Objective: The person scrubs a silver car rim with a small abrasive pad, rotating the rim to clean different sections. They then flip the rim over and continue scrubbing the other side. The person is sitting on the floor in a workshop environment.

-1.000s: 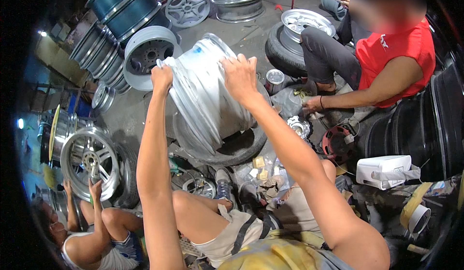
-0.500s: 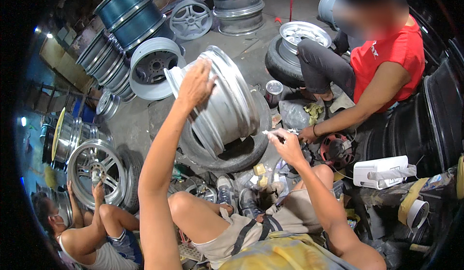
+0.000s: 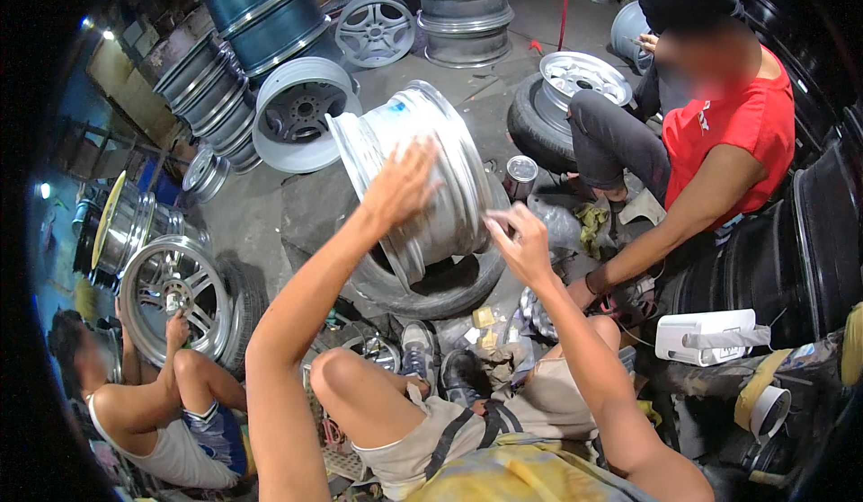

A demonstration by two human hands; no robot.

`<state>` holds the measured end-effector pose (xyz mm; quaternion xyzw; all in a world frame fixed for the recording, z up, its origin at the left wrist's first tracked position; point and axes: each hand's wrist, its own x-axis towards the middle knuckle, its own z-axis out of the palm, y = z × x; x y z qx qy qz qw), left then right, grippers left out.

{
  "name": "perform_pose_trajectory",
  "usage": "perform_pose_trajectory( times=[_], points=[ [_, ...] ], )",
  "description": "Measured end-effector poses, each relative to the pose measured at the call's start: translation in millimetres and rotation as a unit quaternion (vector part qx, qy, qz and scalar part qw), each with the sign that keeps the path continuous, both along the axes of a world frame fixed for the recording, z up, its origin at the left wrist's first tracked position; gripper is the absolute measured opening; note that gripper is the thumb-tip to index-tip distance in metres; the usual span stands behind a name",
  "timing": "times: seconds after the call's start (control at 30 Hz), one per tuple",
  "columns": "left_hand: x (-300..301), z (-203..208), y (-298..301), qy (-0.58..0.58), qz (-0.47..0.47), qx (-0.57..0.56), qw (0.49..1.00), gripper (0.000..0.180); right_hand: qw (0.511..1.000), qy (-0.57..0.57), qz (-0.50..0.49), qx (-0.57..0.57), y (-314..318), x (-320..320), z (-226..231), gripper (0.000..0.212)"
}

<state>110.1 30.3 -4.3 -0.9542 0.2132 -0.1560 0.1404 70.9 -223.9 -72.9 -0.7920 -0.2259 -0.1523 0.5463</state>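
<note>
The left hand (image 3: 402, 183) lies open, fingers spread, on the silver wheel rim (image 3: 422, 174), which stands tilted on a black tire (image 3: 440, 286). The right hand (image 3: 520, 243), loosely curled, pinches something small beside the rim. A small can (image 3: 520, 177) stands on the concrete floor (image 3: 261, 214).

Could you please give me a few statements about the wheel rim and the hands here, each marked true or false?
1. The left hand rests on the silver wheel rim. True.
2. The rim lies flat on bare floor. False: it stands tilted on a black tyre.
3. The right hand grips the rim's top edge. False: it is beside the rim's lower right edge, fingers pinched together.
4. A small tin can stands on the floor right of the rim. True.
5. The person in the red shirt holds the rim. False: that person's hand reaches the floor.
</note>
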Motion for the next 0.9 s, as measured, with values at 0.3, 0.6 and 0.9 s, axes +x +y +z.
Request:
perform_pose_trajectory(
  times=[0.3,0.6,0.9],
  points=[
    [59.4,27.3,89.2,-0.140,0.374,-0.412,0.819,0.049,0.944,-0.303,-0.076,-0.103,66.6,72.2,22.2,0.026],
    [64.5,23.1,98.5,-0.085,0.417,-0.520,0.741,0.045,0.936,-0.311,-0.094,-0.133,78.7,82.5,22.6,0.022],
    [66.6,21.7,93.0,-0.096,0.431,-0.535,0.720,0.046,0.915,-0.344,-0.084,-0.193,86.4,102.3,36.0,0.028]
  ],
)
